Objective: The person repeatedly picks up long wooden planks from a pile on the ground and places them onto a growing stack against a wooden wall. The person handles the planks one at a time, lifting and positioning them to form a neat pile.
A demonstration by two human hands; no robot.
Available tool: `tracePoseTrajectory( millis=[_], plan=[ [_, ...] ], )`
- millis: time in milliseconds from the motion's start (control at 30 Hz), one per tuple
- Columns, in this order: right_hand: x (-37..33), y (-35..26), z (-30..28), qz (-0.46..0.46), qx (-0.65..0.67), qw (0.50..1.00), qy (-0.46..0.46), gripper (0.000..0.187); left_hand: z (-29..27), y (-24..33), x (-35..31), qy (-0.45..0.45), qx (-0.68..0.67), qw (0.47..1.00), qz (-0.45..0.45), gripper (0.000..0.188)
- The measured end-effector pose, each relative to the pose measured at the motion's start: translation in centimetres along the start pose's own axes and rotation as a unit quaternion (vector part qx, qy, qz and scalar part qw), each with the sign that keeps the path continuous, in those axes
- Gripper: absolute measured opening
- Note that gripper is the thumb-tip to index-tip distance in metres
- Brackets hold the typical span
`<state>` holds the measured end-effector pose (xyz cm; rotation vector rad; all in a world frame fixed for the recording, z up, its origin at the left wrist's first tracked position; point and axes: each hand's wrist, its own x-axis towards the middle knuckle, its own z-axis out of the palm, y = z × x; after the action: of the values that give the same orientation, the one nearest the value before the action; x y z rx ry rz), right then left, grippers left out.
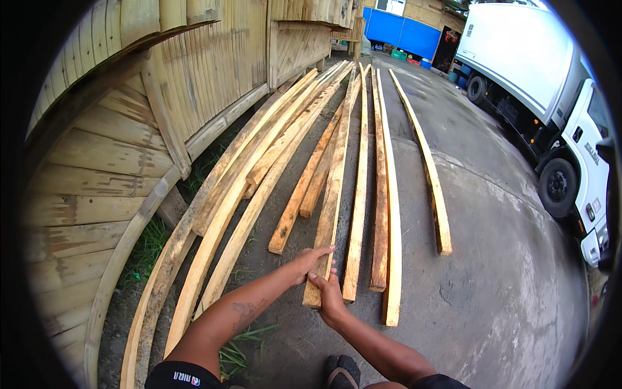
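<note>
Ground (492, 279): grey, concrete-like, outdoors, pale patches. Bamboo-clad wall (210, 74) left; white truck (515, 52) right; blue panel (402, 34) at far end. Held timber beam (333, 194): amid loose beams (394, 259), long axis running away from person, far end slightly rightward. Left hand (311, 264), right hand (330, 297): both gripping beam's near end.

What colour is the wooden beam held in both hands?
The beam is yellowish brown with darker blotches, best seen in the head view.
</note>
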<state>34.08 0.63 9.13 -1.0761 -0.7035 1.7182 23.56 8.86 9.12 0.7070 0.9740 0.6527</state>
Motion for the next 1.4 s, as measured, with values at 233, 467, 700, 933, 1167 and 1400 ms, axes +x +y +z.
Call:
tracePoseTrajectory(
  millis=[233, 467, 700, 933, 1167, 1400],
  plan=[
    [-0.9, -2.2, -5.4, 0.167, 0.157, 0.969, -0.094, 0.033, 1.9, -1.5, 2.8, -0.124, -0.133, 0.983, 0.022, 0.071],
    [-3.4, -0.6, -9.7, 0.177, -0.084, 0.979, -0.064, 0.059, 4.5, -5.1, 5.8, 0.202, 0.193, 0.960, -0.031, 0.061],
    [-2.6, 4.1, -7.7, 0.099, -0.446, 0.889, 0.005, 0.089, 2.4, -7.0, 6.5, 0.294, 0.290, 0.910, -0.047, 0.062],
    [-0.5, 2.3, -5.5, 0.159, -0.205, 0.964, -0.049, 0.048, 4.0, -4.8, 4.5, 0.305, 0.387, 0.869, -0.034, 0.088],
    [-2.7, -1.0, -7.0, 0.221, 0.243, 0.936, -0.125, 0.025, 4.0, 1.7, -0.4, 0.077, 0.229, 0.970, 0.031, 0.068],
    [-2.9, -1.6, -7.0, 0.226, 0.308, 0.914, -0.137, 0.032, 3.8, 3.0, 0.5, 0.002, 0.077, 0.997, -0.022, 0.056]
  ],
)
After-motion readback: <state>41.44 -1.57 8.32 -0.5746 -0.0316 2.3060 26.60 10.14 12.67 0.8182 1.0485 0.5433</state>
